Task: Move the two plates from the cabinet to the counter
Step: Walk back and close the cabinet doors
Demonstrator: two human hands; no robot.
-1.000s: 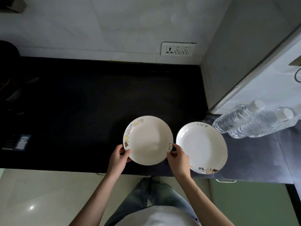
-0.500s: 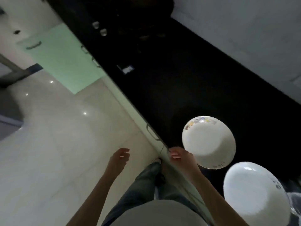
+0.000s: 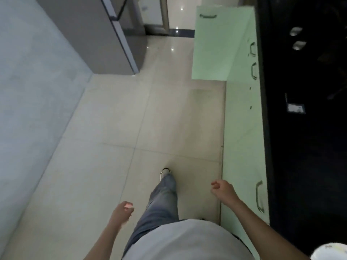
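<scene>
Plate [image 3: 330, 252] rim is peeking in at the bottom right corner, white with a small printed pattern, lying on the black counter [image 3: 308, 147]; only one plate is showing, and only its edge. Nearer the person, both hands are hanging free over the floor. Left hand [image 3: 122, 212] is holding nothing, fingers loosely curled together. Right hand [image 3: 223, 190] is also empty, fingers bent inward in a slack half-fist, hovering just beside the pale green cabinet fronts [image 3: 242, 128]. One leg in blue jeans [image 3: 161, 201] is stepping forward, shoe [image 3: 164, 172] on the cream floor tiles [image 3: 131, 119]. Further along the counter a small white card [image 3: 295, 108] is lying flat, and beyond it two shiny objects [image 3: 297, 37] are glinting in the dark, too dim to identify. One green cabinet door [image 3: 216, 44] is standing open into the walkway; its inside is hidden. Across the aisle a grey fridge [image 3: 105, 34] is standing against the wall.
</scene>
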